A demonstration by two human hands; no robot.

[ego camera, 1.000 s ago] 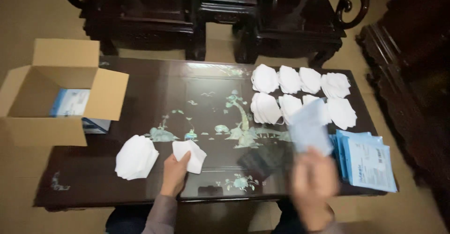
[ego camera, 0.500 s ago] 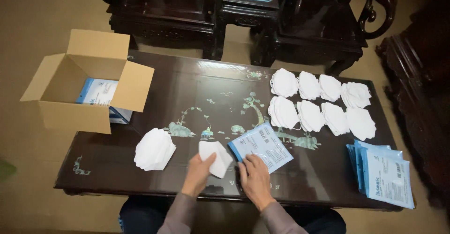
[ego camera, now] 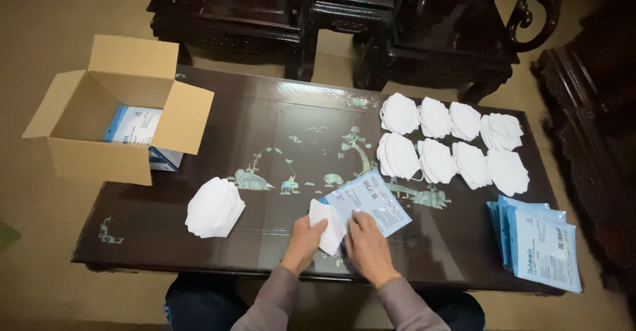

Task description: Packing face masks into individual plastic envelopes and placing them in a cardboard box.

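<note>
Two hands are working at the near edge of the dark inlaid worktop [ego camera: 278, 125]. The left hand [ego camera: 303, 241] is pinching a folded white mask [ego camera: 324, 228] in its grip, and the right hand [ego camera: 366, 246] is pressing its fingers on a flat blue-and-white pouch [ego camera: 368, 202], seemingly steadying it so that the mask's edge is meeting the pouch mouth. Left of the hands a small pile of white masks [ego camera: 213, 206] is lying within easy reach. Farther right, two rows of white masks [ego camera: 450, 145] are sitting laid out flat, and a stack of blue pouches [ego camera: 540, 241] is resting at the right end. An open cardboard box [ego camera: 109, 115] holding more pouches is standing at the left corner.
</note>
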